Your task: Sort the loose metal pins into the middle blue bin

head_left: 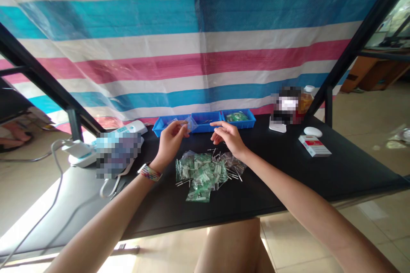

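My left hand (171, 137) is raised over the black table (288, 170) and pinches a small clear plastic bag (191, 123) at its edge. My right hand (226, 135) hovers just to the right of the bag, fingers loosely curled, index and thumb extended toward it, holding nothing that I can see. Below both hands lies a heap of small green-tinted bags (200, 175) with several loose metal pins (235, 172) beside it. A striped band sits on my left wrist.
Three blue trays (205, 121) line the table's back edge; the right one holds green bags. A white device with cables (80, 153) lies at the left. A red-and-white box (314, 145), a white mouse-like object (312, 132) and a bottle (306, 100) stand at the right.
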Motion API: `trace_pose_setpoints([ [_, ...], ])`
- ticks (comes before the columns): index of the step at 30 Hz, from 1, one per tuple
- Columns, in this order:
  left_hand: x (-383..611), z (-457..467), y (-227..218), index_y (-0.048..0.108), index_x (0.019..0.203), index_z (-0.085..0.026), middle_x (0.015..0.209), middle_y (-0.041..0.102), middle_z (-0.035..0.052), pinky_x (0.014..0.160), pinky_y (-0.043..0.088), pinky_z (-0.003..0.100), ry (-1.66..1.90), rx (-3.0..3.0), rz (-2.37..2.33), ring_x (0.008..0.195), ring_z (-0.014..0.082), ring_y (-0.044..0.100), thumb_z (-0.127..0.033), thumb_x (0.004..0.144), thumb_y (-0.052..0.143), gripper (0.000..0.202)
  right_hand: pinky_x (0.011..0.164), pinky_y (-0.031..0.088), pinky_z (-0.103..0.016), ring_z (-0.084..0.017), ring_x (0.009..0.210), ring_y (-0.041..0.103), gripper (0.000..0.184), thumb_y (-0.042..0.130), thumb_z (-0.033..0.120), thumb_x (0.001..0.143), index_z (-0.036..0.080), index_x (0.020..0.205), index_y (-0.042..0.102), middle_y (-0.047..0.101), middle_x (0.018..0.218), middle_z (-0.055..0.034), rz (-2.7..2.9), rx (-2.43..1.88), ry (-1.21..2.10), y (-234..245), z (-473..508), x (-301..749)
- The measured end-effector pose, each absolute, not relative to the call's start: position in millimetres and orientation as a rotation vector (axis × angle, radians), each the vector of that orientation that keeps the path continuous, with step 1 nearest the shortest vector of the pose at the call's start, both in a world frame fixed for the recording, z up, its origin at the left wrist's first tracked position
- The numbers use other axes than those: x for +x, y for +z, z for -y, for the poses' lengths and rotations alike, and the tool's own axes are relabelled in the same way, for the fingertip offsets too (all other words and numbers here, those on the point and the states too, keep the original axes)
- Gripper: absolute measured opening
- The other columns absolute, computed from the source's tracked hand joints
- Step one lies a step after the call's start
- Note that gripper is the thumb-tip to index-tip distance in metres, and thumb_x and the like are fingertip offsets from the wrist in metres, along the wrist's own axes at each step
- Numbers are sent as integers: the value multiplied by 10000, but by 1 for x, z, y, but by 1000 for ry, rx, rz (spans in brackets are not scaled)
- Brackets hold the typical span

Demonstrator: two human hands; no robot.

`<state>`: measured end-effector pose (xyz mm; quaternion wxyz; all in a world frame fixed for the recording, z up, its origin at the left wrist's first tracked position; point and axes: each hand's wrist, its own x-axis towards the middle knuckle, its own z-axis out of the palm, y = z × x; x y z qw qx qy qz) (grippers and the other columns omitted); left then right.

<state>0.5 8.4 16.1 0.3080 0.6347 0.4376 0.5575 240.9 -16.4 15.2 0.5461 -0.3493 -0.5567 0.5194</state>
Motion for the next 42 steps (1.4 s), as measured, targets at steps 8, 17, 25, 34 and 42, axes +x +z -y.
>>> trace_pose_setpoints([
  [8,-16,-24,18,681,1115,-145,893,764,43,771,606,299,1637,1167,-1106,718,137,725,-417,815,822,429,568,533,-280,-150,541,656,352,709,416,806,181,1068,722,728,665,4,1280,-845,1218,13,14,240],
  [17,-14,-20,21,682,1227,-139,1278,763,168,884,616,338,1560,1079,-937,996,233,800,-341,800,851,501,586,539,-290,-148,554,649,319,692,389,820,181,1061,720,720,674,6,1361,-848,1177,15,19,239],
  [25,-12,-7,25,815,975,-173,948,800,96,774,574,331,914,1980,-907,834,226,734,-382,875,769,236,588,527,-292,-153,558,647,264,671,349,800,174,986,741,712,663,0,1345,-869,1120,13,17,241],
  [34,-1,8,30,849,1026,-250,988,795,84,876,552,349,579,2403,-706,932,236,717,-343,847,814,205,577,533,-293,-156,554,642,237,673,362,816,183,957,741,703,651,-4,1366,-909,1085,10,16,242],
  [42,0,6,21,826,1009,-239,976,794,70,709,539,289,595,2307,-761,890,222,727,-349,856,786,192,578,557,-286,-157,579,644,228,653,343,842,187,976,750,697,668,-2,1450,-909,1063,3,19,237],
])
